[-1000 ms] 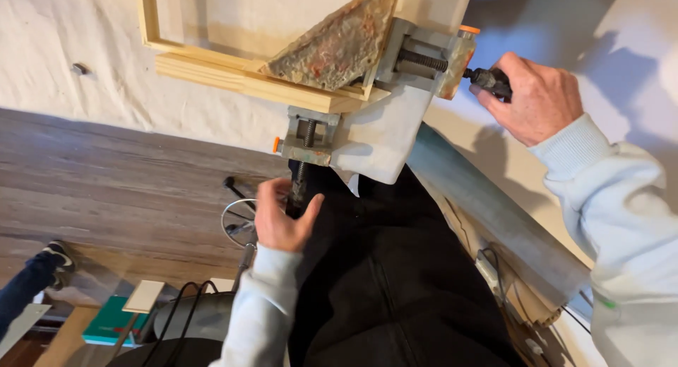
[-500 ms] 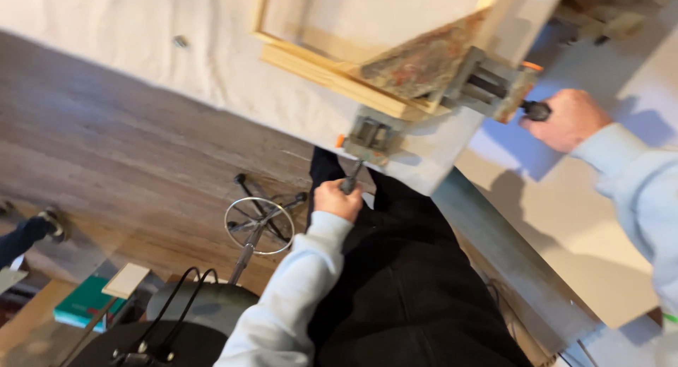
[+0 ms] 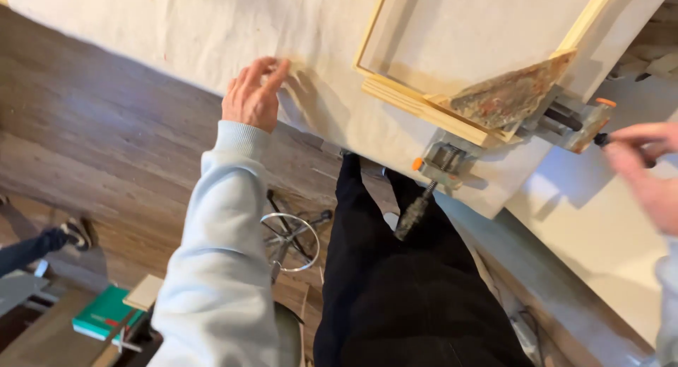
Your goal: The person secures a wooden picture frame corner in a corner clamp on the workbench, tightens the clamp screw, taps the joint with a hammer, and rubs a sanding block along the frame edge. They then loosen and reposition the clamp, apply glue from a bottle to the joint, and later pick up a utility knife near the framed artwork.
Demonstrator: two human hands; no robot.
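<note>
Head camera looks steeply down, close over table edge (image 3: 395,137).

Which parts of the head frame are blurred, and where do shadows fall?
Head view: right hand smeared by motion blur at the clamp handle; left hand sharp, casting a soft shadow on the canvas-covered table; corner clamp fairly crisp; frame tilted.

The floor (image 3: 85,148) is made of grey-brown wood boards. A stool with a shiny metal ring (image 3: 289,241) stands on it, under the person's black trousers (image 3: 409,296). A green book (image 3: 104,314) lies at the bottom left, next to a pale wood block (image 3: 145,293). Another person's dark shoe (image 3: 74,234) shows at the left edge.
</note>
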